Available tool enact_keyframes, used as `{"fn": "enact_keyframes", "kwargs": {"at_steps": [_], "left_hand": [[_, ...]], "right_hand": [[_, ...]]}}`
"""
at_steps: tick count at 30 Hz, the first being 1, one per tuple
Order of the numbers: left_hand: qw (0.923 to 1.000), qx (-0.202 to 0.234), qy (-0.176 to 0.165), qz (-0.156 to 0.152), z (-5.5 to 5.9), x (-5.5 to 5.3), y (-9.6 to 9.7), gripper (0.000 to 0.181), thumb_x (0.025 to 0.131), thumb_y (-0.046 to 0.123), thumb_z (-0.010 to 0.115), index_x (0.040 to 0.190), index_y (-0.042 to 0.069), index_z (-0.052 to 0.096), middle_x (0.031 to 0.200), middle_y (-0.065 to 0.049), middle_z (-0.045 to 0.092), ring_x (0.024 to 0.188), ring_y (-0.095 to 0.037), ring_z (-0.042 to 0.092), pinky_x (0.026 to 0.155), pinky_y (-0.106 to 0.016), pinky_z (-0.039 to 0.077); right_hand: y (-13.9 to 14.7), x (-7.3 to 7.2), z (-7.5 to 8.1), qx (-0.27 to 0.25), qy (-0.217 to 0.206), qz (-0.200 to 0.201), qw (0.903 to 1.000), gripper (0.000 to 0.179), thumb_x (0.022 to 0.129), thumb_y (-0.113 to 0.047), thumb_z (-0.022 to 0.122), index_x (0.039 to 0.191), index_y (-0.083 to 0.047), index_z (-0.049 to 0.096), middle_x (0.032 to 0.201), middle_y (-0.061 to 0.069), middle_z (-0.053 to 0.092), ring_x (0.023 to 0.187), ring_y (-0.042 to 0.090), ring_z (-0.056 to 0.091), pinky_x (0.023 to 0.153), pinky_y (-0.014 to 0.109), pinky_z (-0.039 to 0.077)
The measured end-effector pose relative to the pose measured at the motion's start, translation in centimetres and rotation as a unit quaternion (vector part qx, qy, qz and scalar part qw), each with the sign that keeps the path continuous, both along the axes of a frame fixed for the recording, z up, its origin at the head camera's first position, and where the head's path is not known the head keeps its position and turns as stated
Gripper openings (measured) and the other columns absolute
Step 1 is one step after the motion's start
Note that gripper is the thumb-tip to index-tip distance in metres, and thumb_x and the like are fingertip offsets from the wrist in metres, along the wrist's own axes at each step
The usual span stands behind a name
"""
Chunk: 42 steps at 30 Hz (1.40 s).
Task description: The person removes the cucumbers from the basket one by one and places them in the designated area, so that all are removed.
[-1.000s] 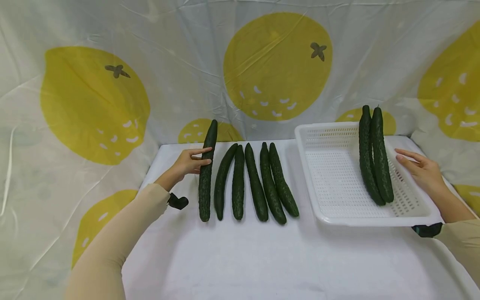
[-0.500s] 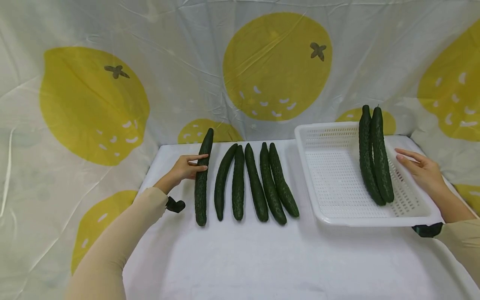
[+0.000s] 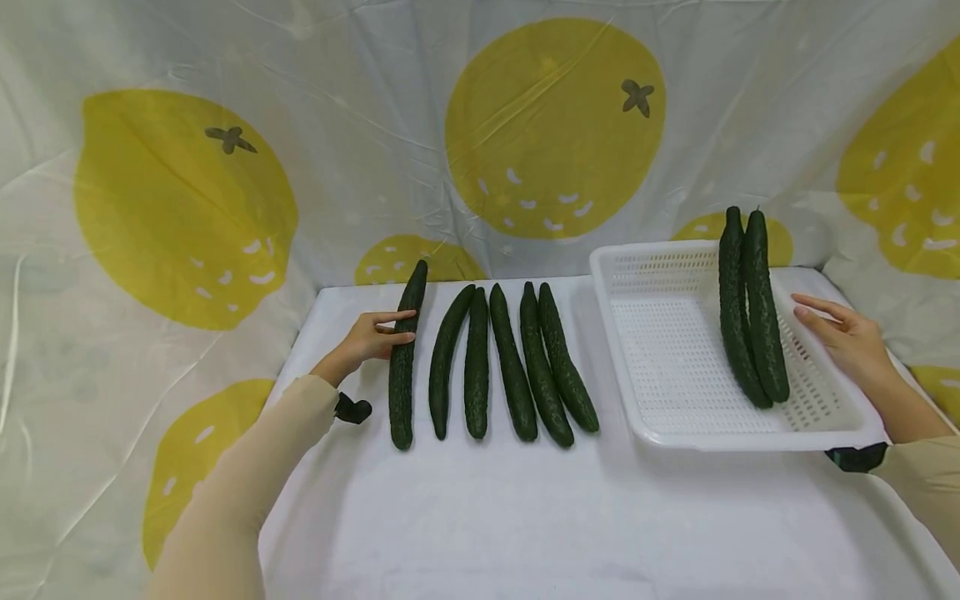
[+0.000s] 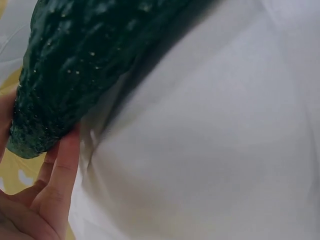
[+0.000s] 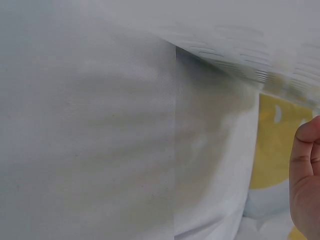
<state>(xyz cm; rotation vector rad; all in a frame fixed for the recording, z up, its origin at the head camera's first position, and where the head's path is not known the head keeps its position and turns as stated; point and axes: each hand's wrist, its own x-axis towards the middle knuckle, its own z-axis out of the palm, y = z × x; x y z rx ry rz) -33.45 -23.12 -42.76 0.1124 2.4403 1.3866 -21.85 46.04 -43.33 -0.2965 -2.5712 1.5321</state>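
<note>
My left hand (image 3: 366,337) pinches the leftmost dark green cucumber (image 3: 401,387), with fingers over its upper half; the left wrist view shows digits on both sides of its end. To its right lies a row of several cucumbers, from a curved cucumber (image 3: 446,367) to a slanted cucumber (image 3: 568,362). Two more cucumbers (image 3: 765,325) lean side by side in a white perforated plastic basket (image 3: 750,441), their tops above its back rim. My right hand (image 3: 851,337) is at the basket's right rim, fingers extended toward it; the exact contact cannot be told.
A white cloth (image 3: 465,517) covers the table. Behind it hangs a pale curtain (image 3: 360,100) printed with large yellow lemons, reaching down both sides. The basket takes up the table's right part.
My left hand and the leftmost cucumber shifted left and slightly toward me, away from the row, then stayed nearly still. My right hand and the basket have not moved.
</note>
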Motion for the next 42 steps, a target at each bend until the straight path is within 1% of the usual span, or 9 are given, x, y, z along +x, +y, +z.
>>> {"fn": "enact_keyframes", "kwargs": {"at_steps": [3, 9, 17, 20, 24, 26, 33, 39, 42], "left_hand": [[1.0000, 0.000, 0.002, -0.005, -0.3, -0.1, 0.0, 0.059, 0.094, 0.021, 0.073, 0.148, 0.014, 0.051, 0.157, -0.023, 0.031, 0.139, -0.042, 0.037, 0.092, -0.050, 0.054], [0.9999, -0.007, 0.012, -0.009, -0.5, -0.2, 0.2, 0.058, 0.093, 0.022, 0.074, 0.147, 0.013, 0.053, 0.155, -0.023, 0.035, 0.136, -0.040, 0.043, 0.087, -0.044, 0.057], [0.9994, -0.027, 0.015, -0.018, -0.1, -0.2, 0.9, 0.058, 0.091, 0.020, 0.077, 0.145, 0.012, 0.055, 0.149, -0.028, 0.040, 0.125, -0.039, 0.051, 0.074, -0.030, 0.057], [0.9993, -0.031, 0.011, -0.017, -0.1, -0.1, 1.0, 0.059, 0.091, 0.020, 0.077, 0.145, 0.011, 0.055, 0.149, -0.029, 0.040, 0.122, -0.038, 0.052, 0.075, -0.031, 0.057], [0.9990, -0.037, 0.004, -0.026, 0.1, 0.0, 1.1, 0.061, 0.092, 0.021, 0.075, 0.147, 0.011, 0.051, 0.150, -0.032, 0.037, 0.129, -0.039, 0.048, 0.084, -0.037, 0.057], [0.9985, -0.039, -0.007, -0.037, 1.1, 0.4, 1.3, 0.061, 0.094, 0.017, 0.073, 0.149, 0.007, 0.047, 0.150, -0.035, 0.034, 0.131, -0.043, 0.047, 0.090, -0.044, 0.056], [0.9972, -0.045, -0.020, -0.056, 1.5, -0.2, 0.8, 0.065, 0.096, 0.020, 0.071, 0.153, 0.011, 0.042, 0.151, -0.034, 0.033, 0.131, -0.045, 0.046, 0.094, -0.048, 0.053], [0.9971, -0.045, 0.016, -0.059, 4.3, -0.5, 2.3, 0.063, 0.096, 0.022, 0.071, 0.151, 0.008, 0.044, 0.153, -0.030, 0.032, 0.142, -0.041, 0.030, 0.102, -0.053, 0.047], [0.9978, -0.029, 0.032, -0.050, 6.1, -0.6, 3.8, 0.063, 0.096, 0.023, 0.071, 0.151, 0.008, 0.045, 0.152, -0.029, 0.035, 0.138, -0.042, 0.037, 0.104, -0.053, 0.045]], "right_hand": [[-0.1, -0.1, 0.1, -0.010, 0.002, -0.002, 0.9999, 0.039, 0.100, -0.037, 0.062, 0.138, -0.044, 0.059, 0.086, -0.047, 0.050, 0.093, -0.010, 0.042, 0.063, 0.005, 0.043], [0.1, -0.2, 0.0, -0.005, 0.009, 0.001, 1.0000, 0.039, 0.100, -0.037, 0.062, 0.139, -0.044, 0.059, 0.087, -0.049, 0.049, 0.102, -0.009, 0.041, 0.066, 0.004, 0.039], [0.3, -0.2, 0.1, -0.021, 0.009, 0.001, 0.9997, 0.038, 0.099, -0.036, 0.063, 0.137, -0.044, 0.061, 0.088, -0.046, 0.051, 0.088, -0.014, 0.044, 0.062, 0.006, 0.042], [0.2, -0.2, -0.1, -0.010, 0.006, -0.002, 0.9999, 0.041, 0.100, -0.039, 0.062, 0.140, -0.043, 0.058, 0.100, -0.044, 0.051, 0.103, -0.011, 0.046, 0.067, 0.005, 0.040], [0.3, -0.1, -0.3, -0.004, 0.001, -0.001, 1.0000, 0.043, 0.100, -0.040, 0.060, 0.143, -0.042, 0.055, 0.099, -0.045, 0.049, 0.118, -0.006, 0.040, 0.070, 0.004, 0.035], [0.3, -0.1, -0.2, -0.009, -0.001, 0.001, 1.0000, 0.043, 0.100, -0.039, 0.061, 0.143, -0.042, 0.055, 0.092, -0.048, 0.049, 0.116, -0.005, 0.041, 0.069, 0.004, 0.036], [0.4, -0.1, -0.2, -0.032, 0.009, 0.012, 0.9994, 0.038, 0.100, -0.032, 0.063, 0.137, -0.042, 0.061, 0.091, -0.046, 0.054, 0.093, -0.015, 0.045, 0.062, 0.005, 0.043], [0.2, 0.0, -0.1, -0.021, 0.012, 0.010, 0.9997, 0.039, 0.101, -0.034, 0.062, 0.139, -0.041, 0.059, 0.088, -0.049, 0.053, 0.111, -0.009, 0.041, 0.066, 0.003, 0.038], [0.2, 0.0, -0.1, -0.025, 0.006, 0.008, 0.9996, 0.039, 0.100, -0.035, 0.062, 0.139, -0.042, 0.059, 0.087, -0.049, 0.053, 0.109, -0.008, 0.042, 0.065, 0.003, 0.040]]}}
